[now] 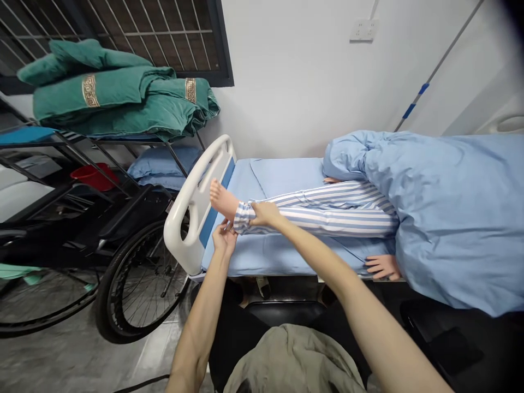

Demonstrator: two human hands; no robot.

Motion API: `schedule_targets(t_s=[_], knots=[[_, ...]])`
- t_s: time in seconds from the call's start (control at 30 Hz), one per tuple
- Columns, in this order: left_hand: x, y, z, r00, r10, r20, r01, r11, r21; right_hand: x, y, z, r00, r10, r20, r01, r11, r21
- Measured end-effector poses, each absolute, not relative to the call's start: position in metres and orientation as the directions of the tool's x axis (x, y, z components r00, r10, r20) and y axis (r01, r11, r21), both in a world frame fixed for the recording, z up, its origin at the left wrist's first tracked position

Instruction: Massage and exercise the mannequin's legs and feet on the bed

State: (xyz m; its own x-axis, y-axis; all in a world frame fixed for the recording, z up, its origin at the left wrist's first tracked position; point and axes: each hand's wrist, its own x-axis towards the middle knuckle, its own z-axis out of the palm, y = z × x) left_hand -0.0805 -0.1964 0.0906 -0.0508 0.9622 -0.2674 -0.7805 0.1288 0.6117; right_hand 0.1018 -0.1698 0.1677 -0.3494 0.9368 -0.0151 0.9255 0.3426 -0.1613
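Note:
A manikin lies on the bed in striped trousers (327,218), with its bare foot (223,201) pointing up near the footboard. My right hand (266,213) is closed round the lower trouser leg just above the ankle. Below the heel, my left hand (224,238) has its fingers bent against the lower edge of the trouser cuff (243,216); its fingertips are partly hidden. Only one foot shows plainly. A blue quilt (458,213) covers the manikin's upper body, and one manikin hand (382,266) sticks out at the bed's near edge.
The white footboard (180,218) rises left of the foot. Beyond it stand a wheelchair (135,284) and a rack holding folded green blankets (118,98). A red basin (95,176) and blue pillows (164,164) are below. A black chair (450,338) stands at right.

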Motion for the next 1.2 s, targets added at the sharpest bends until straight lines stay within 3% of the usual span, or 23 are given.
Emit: schedule_targets(t_s=[0.13, 0.27, 0.43, 0.6, 0.73, 0.87, 1.07, 1.2], knots=[[-0.054, -0.214, 0.179, 0.006, 0.999, 0.052, -0.714, -0.032, 0.699, 0.148, -0.178, 0.244, -0.388, 0.908, 0.154, 0.869, 0.417, -0.266], [-0.013, -0.211, 0.245, 0.113, 0.939, 0.326, -0.679, -0.166, 0.715, 0.205, -0.184, 0.311, -0.395, 0.86, 0.322, 0.795, 0.496, -0.35], [0.036, -0.19, 0.294, 0.139, 0.89, 0.433, -0.708, -0.217, 0.672, 0.28, -0.157, 0.348, -0.31, 0.801, 0.513, 0.825, 0.494, -0.274], [0.043, -0.195, 0.319, 0.254, 0.829, 0.498, -0.587, -0.277, 0.76, 0.311, -0.132, 0.347, -0.31, 0.768, 0.56, 0.863, 0.475, -0.173], [0.023, -0.198, 0.302, 0.237, 0.846, 0.478, -0.596, -0.262, 0.759, 0.275, -0.129, 0.328, -0.389, 0.758, 0.523, 0.832, 0.533, -0.155], [-0.007, -0.187, 0.254, 0.189, 0.896, 0.401, -0.609, -0.213, 0.764, 0.217, -0.134, 0.297, -0.441, 0.794, 0.418, 0.828, 0.54, -0.151], [-0.049, -0.176, 0.158, -0.006, 0.978, 0.209, -0.642, -0.164, 0.749, 0.146, -0.157, 0.244, -0.38, 0.908, 0.179, 0.895, 0.41, -0.179], [-0.073, -0.182, 0.094, -0.045, 0.999, 0.028, -0.677, -0.051, 0.735, 0.113, -0.158, 0.195, -0.346, 0.937, 0.043, 0.927, 0.349, -0.135]])
